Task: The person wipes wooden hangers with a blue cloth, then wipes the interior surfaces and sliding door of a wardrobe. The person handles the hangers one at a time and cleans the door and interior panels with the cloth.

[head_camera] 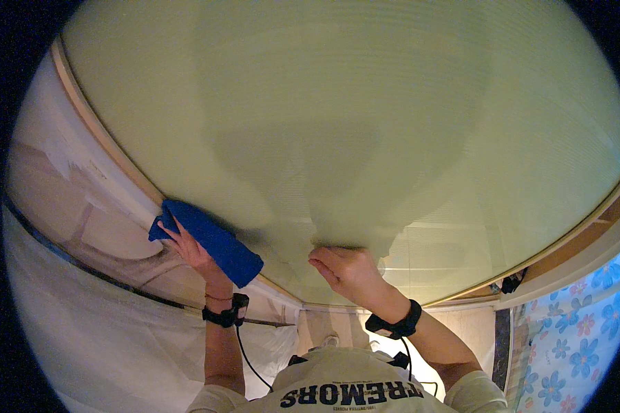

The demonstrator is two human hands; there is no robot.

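Note:
A large, pale green, faintly glossy panel (299,170) with a thin wooden edge strip (103,135) fills most of the view. At its left edge, my left hand (190,250) holds a dark blue cloth (211,242). The cloth is folded over the edge strip, and some of my fingertips are hidden in its folds. My right hand (348,268) rests near the panel's near end, apart from the cloth. Its fingers are curled inward with nothing visible in them, though their undersides are hidden. A dark shadow falls across the panel.
White plastic sheeting (119,304) covers the area at lower left, beside a dark edge strip (98,266). A flower-patterned curtain or cloth (568,330) hangs at lower right. Black wristbands (395,325) with cables are on both wrists. A small dark object (514,281) lies by the right edge.

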